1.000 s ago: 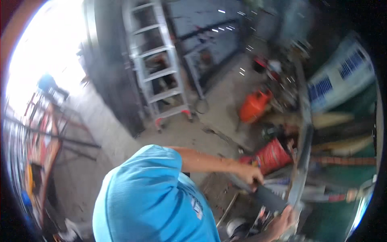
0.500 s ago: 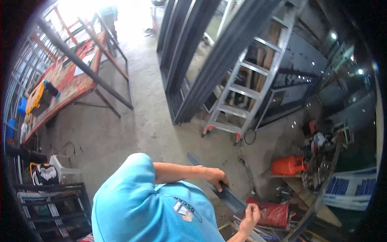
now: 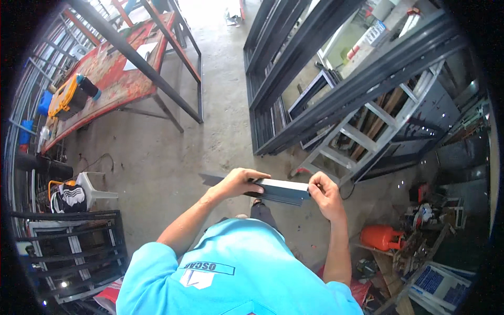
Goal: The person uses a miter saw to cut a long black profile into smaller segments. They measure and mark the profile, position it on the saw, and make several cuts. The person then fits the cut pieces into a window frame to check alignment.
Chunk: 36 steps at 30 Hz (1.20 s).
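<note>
- Left hand wraps thumb and fingers about a long dark metal profile; right hand pinches its right-hand end between thumb and curled fingers.
- Profile location: crosswise in front of the chest, raised over the concrete floor, one end running out past the left hand.
- Reason for the hold, as judged: the two separated grips likely share the length's weight and check it from twisting, the left bearing most, the right steadying the end.
- A pale upper face and a darker, ledge-like lower face show between the hands; this height probably keeps both in the wearer's sight.
- Red-topped table, ahead on the left, carries a yellow-and-black toolbox, presumably kept near the edge for easy reach.
- Large dark frames stand ahead on the right, with an aluminium ladder beside them, seemingly parked to leave the walkway passable.
- Orange gas cylinder sits at right among scrap, well apart from both hands.
</note>
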Available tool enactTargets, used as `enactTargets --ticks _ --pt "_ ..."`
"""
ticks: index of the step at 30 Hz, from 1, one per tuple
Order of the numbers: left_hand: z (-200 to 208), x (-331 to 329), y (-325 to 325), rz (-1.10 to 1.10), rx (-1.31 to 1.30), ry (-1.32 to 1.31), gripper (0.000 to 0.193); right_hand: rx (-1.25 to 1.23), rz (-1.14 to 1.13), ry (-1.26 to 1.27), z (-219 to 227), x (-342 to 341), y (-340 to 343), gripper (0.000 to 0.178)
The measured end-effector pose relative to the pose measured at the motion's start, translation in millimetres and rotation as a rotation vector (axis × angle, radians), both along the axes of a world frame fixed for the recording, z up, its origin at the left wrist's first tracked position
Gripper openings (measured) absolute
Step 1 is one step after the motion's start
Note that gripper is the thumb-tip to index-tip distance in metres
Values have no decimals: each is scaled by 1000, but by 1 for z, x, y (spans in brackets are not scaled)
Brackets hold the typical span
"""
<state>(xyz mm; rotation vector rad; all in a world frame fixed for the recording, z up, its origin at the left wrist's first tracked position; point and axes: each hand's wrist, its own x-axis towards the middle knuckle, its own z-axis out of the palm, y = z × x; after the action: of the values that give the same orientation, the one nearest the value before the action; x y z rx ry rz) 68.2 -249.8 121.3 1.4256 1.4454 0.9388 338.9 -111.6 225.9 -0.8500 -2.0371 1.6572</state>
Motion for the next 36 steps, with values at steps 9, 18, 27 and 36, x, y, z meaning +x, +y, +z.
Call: enactTargets --ticks 9,18,27,36 --pt "9 -55 102 22 75 -140 53 52 -107 104 -3 -65 118 16" --pt "90 -115 327 -490 740 488 52 316 -74 188 43 -49 174 18" --pt "184 -139 496 -595 1077 238 55 1284 -934 -178 116 -108 200 19" --pt "305 -162 605 -788 1460 95 51 766 -976 592 110 -235 297 87"
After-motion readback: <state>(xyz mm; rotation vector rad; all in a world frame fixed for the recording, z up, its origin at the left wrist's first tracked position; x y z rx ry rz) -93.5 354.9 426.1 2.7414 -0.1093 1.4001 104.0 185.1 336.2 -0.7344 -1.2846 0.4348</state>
